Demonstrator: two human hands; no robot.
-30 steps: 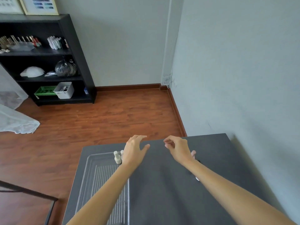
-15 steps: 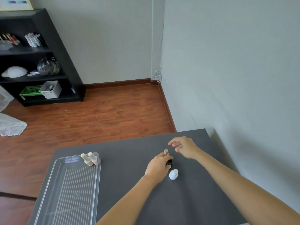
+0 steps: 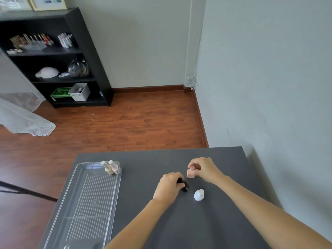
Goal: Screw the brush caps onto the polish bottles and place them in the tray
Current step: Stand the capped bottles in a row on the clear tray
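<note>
Dark grey tabletop (image 3: 179, 221): left hand (image 3: 168, 187) grips the black bottle (image 3: 185, 187), right hand (image 3: 204, 168) pinches the pink bottle (image 3: 190, 173). Best: stand one bottle upright, seat its cap square, then twist.

One camera only, worn on the person's head, looks forward and steeply down from above the near edge of a dark grey matte table (image 3: 179, 221). Its wide-angle lens bends straight lines near the borders. Both bare forearms enter from the bottom edge and reach away from the lens, so the left hand (image 3: 168, 186) and right hand (image 3: 204, 168) sit just below the middle of the view, fairly near. The clear ribbed plastic tray (image 3: 77, 209) fills the lower left. Beyond the table's far edge the view takes in the reddish wooden floor (image 3: 125, 123), a black open shelf unit (image 3: 86, 51) at upper left, and the pale grey wall (image 3: 269, 69) close along the right.
</note>
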